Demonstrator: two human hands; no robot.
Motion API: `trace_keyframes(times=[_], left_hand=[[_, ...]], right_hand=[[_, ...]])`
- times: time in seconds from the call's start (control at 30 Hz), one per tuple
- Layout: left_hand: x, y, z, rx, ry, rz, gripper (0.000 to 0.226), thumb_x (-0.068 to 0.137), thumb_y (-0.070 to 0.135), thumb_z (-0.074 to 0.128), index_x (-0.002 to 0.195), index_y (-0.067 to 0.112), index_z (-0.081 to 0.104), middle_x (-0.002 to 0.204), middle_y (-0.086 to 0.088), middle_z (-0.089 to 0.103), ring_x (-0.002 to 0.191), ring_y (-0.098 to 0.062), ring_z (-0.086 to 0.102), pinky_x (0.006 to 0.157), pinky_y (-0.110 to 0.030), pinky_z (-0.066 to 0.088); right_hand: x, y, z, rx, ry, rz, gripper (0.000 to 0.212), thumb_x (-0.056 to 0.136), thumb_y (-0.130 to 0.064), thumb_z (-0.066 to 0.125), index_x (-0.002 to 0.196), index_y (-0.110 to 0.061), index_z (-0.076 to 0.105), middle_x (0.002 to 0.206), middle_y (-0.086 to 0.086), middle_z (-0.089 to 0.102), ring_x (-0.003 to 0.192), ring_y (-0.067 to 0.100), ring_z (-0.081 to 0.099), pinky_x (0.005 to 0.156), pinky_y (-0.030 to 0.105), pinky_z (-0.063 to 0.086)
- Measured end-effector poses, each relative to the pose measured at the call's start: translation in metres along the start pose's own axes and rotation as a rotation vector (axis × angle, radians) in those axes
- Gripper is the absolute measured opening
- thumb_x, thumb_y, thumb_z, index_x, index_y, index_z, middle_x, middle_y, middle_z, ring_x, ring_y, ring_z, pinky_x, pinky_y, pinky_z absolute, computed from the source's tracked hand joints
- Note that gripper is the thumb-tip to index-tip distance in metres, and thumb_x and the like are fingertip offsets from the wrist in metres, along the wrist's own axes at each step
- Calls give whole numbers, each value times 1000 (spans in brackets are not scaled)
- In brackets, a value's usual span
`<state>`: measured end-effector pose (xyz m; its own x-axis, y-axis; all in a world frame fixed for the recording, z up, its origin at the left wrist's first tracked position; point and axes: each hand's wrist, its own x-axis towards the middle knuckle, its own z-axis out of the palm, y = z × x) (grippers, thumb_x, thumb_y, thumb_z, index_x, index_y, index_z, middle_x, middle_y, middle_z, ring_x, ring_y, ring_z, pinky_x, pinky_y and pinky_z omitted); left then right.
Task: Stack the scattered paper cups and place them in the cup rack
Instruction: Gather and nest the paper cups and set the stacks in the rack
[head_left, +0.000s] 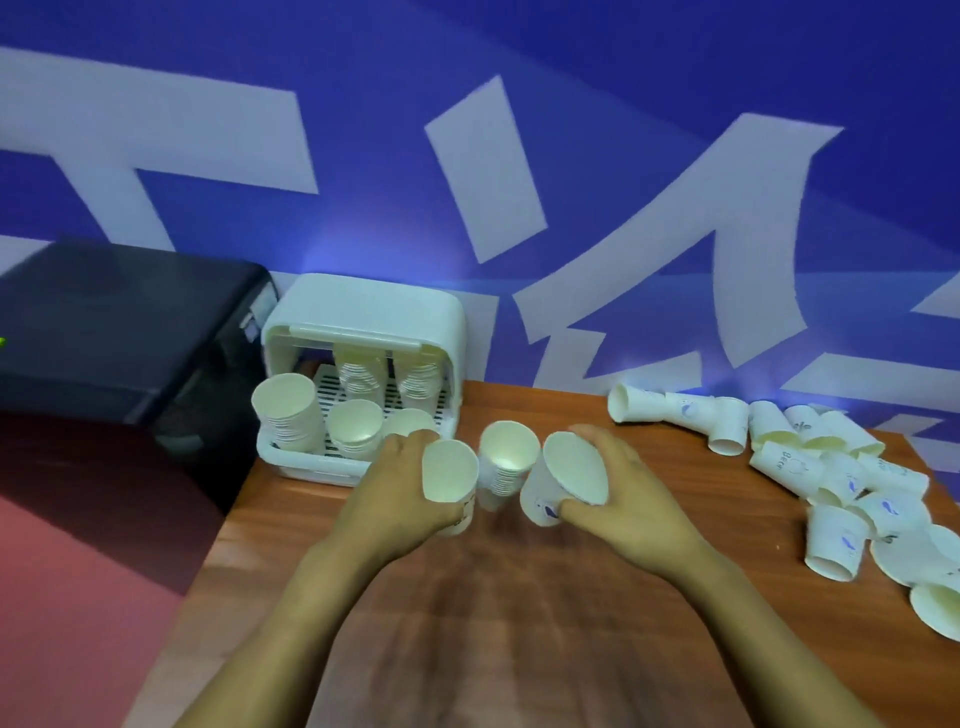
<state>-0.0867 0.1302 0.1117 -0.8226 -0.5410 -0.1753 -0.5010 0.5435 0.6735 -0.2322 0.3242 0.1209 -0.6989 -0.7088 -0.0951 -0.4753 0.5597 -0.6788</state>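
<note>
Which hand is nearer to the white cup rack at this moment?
Left. The left hand, holding a cup, sits right at the front edge of the cup rack. The right hand, holding another cup, is farther to the right, over the table.

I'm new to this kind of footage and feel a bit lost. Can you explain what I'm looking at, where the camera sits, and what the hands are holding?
There is no machine here: a person wears a wide-angle camera on the head, looking forward and down at their own bare hands. The left hand holds one paper cup and the right hand holds another cup, both tilted towards the camera. Between them a short stack of cups stands on the wooden table. To the right lies a pile of scattered cups, mostly on their sides. Behind the left hand is the white cup rack, already holding several stacks. A black machine sits left of it, its purpose unclear.
</note>
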Motion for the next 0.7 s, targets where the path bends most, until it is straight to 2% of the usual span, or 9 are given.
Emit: trace_keyframes(times=[0.17,0.33,0.5,0.7], left_hand=[[13,-59,-45,37,44,-34,75,67,38,78,130,23,40,121,-2,46,110,-23,47,92,-37,43],[37,-86,-73,9,63,5,78,68,38,77,135,26,38,124,1,45,118,-20,44,94,-33,39],[68,-99,-81,3,100,4,80,69,41,76,138,31,35,130,3,44,123,-23,41,99,-42,40],[93,-106,-77,140,177,28,84,76,51,70,145,27,28,138,2,40,127,-24,39,101,-40,37]], right_hand=[[30,-56,66,-56,-71,-10,75,73,-34,75,136,-37,34,133,-11,42,116,12,46,95,31,43],[51,-75,101,-54,-91,-3,77,74,-40,74,138,-38,31,132,-12,41,118,9,42,96,28,39],[82,-83,111,1,-32,-6,75,77,-40,72,139,-39,31,127,-13,41,112,6,42,95,28,39],[121,-87,128,-7,65,44,78,79,-35,70,142,-39,26,136,-11,38,118,12,46,92,36,46]])
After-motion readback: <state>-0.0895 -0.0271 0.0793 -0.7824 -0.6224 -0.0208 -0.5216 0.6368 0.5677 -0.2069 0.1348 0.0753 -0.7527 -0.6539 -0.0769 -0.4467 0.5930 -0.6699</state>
